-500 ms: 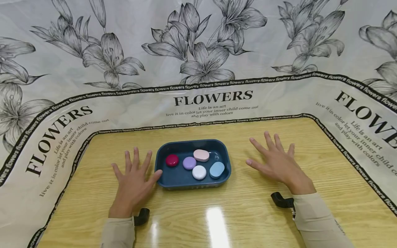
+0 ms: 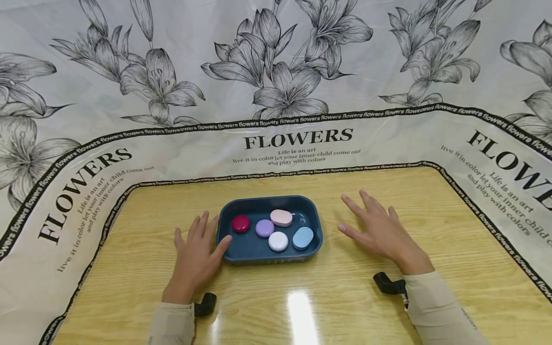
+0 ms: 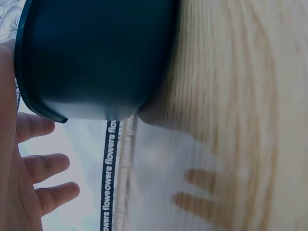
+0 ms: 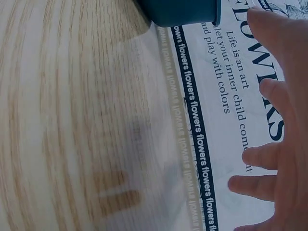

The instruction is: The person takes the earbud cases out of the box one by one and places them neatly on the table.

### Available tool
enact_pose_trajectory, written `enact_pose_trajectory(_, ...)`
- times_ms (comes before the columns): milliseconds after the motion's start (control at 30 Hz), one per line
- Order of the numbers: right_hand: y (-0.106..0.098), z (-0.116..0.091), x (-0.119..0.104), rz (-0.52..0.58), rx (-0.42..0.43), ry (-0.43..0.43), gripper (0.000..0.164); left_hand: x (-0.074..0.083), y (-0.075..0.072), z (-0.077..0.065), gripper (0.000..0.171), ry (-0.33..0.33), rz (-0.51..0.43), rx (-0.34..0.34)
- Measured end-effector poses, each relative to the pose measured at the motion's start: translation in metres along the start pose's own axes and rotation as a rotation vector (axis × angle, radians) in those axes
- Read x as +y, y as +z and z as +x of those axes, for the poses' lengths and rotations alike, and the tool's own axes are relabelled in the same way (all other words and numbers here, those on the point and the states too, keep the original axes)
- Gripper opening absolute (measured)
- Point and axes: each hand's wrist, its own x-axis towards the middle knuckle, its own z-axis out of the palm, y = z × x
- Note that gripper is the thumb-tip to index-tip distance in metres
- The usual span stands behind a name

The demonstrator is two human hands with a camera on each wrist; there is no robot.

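A dark blue rectangular tray [image 2: 254, 253] with rounded corners rests on the table, holding several smooth, rounded pieces. These are a dark red round piece [image 2: 240, 224], a lilac round piece [image 2: 265, 228], a white round piece [image 2: 278, 241], a pink oval piece [image 2: 281, 218] and a light blue oval piece [image 2: 303, 238]. At the tray's left end is my left hand [image 2: 194, 261], fingers extended and thumb over the rim; whether it touches is unclear. My right hand [image 2: 381, 235], fingers spread, hovers right of the tray, holding nothing.
The glossy wood-grain table [image 2: 345, 306] reflects light near its front. A white flower-printed sheet [image 2: 297, 163] with lettering stands around its back and sides. Black wrist-worn devices [image 2: 206, 304] sit at both cuffs.
My left hand has moved right, up to the tray's left end, with its fingers closer together. My right hand has shifted slightly left, nearer the tray. The pieces keep their arrangement.
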Motion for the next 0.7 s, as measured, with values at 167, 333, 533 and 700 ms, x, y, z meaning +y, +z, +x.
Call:
enact_pose_trajectory(167,-0.001,-0.001,-0.002,0.068,-0.006,-0.010,0.071,0.004,0.002,0.002,0.068,0.002,-0.073,0.007)
enact_pose_trajectory(333,0.001,0.000,-0.008,0.248,-0.015,-0.017,0.067,0.006,0.003,0.005,0.065,-0.004,-0.176,-0.003)
enact_pose_trajectory(533,0.009,0.002,-0.017,0.345,-0.019,-0.086,0.064,0.009,0.006,0.001,0.061,-0.043,-0.278,-0.047)
enact_pose_trajectory(700,0.016,0.005,-0.024,0.393,-0.025,-0.121,0.063,0.012,0.007,0.000,0.056,-0.068,-0.338,-0.063)
